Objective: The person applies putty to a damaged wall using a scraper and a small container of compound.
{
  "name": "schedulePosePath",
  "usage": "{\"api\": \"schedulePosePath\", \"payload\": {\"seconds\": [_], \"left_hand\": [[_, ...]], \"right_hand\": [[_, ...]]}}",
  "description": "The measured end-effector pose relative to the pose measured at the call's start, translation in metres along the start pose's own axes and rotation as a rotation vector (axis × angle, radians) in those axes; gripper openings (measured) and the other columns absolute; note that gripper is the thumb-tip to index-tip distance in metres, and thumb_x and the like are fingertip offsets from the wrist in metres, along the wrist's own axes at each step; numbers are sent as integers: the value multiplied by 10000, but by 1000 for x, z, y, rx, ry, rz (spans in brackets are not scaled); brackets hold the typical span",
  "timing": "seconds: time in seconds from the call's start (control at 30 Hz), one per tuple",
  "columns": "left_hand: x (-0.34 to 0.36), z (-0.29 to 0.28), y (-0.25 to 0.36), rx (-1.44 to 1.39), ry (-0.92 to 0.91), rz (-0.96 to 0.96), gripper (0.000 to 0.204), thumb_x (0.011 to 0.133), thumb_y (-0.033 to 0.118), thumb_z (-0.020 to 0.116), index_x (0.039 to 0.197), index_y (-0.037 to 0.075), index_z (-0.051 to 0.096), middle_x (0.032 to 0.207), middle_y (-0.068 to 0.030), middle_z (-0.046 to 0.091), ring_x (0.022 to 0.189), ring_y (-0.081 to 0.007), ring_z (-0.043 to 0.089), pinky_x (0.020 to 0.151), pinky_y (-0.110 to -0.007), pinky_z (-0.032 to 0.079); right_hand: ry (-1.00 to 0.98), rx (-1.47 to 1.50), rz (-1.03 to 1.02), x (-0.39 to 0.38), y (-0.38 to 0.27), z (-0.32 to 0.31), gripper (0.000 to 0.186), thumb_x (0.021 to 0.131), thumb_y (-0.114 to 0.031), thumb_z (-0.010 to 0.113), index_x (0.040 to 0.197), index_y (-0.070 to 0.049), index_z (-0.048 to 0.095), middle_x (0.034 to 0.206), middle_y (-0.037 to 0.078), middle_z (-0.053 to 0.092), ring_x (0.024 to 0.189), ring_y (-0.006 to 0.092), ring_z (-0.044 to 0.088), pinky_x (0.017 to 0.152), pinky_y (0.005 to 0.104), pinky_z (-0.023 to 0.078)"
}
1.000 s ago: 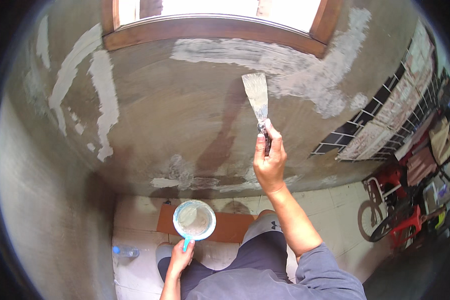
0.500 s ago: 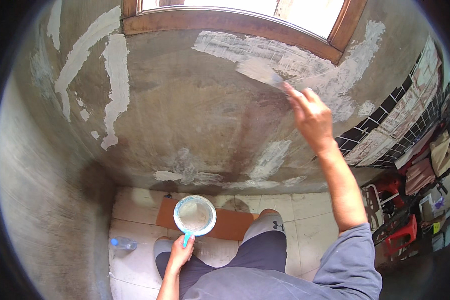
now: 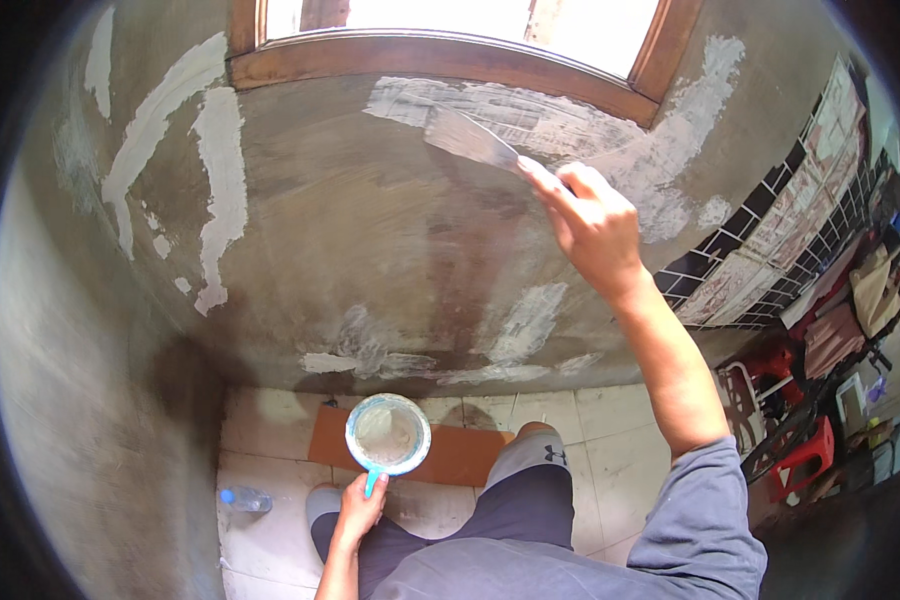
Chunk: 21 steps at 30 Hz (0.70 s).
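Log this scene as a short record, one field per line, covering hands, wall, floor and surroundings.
Left hand: the hand grips a light-blue cup by its handle
Cup contents: pale paste
Right hand: the hand holds a broad-bladed scraper, blade pointing up-left
Blade position: at the lower edge of a pale patch; firm contact cannot be told
Wall: grey-brown, wooden window frame above
Floor: pale tiles, bottle, orange-brown sheet
Far right: red plastic item
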<state>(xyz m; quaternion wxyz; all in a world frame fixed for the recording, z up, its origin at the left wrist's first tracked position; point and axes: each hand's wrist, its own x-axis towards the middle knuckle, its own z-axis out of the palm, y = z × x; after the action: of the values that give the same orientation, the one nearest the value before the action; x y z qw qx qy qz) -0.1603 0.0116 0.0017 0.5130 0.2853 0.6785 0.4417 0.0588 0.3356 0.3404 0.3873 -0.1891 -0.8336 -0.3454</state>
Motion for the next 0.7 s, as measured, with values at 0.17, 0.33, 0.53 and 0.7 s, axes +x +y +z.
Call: {"api": "schedulePosePath", "payload": {"seconds": [0.17,0.33,0.53,0.7], "left_hand": [[-4,2,1,-35,2,-14,371,1026,368,608,801,79,544,562,22,499,431,-77,455,394,-276,353],[-1,2,-12,-24,-17,-33,362,1026,364,606,813,77,549,561,21,499,433,-80,460,397,-276,360],[-3,3,-8,-9,-23,15,347,1038,373,581,853,81,548,604,23,505,438,-76,451,399,-265,355],[5,-2,-35,91,63,127,430,1006,425,611,795,52,570,587,-17,562,475,-104,520,471,-310,433]], "right_hand": [[-28,-12,96,-21,35,-17,526,887,-94,688,1373,-276,602,884,47,619,756,245,637,662,355,564],[-113,-82,202,-72,87,-61,431,903,-83,692,1307,-226,647,877,67,621,749,267,638,654,380,540],[-23,44,156,-82,77,-62,373,927,-41,656,1287,-136,646,938,121,640,783,296,646,687,391,531],[-29,192,3,0,-12,-10,469,914,-24,624,1362,-160,595,967,116,625,850,302,637,748,402,547]]}}
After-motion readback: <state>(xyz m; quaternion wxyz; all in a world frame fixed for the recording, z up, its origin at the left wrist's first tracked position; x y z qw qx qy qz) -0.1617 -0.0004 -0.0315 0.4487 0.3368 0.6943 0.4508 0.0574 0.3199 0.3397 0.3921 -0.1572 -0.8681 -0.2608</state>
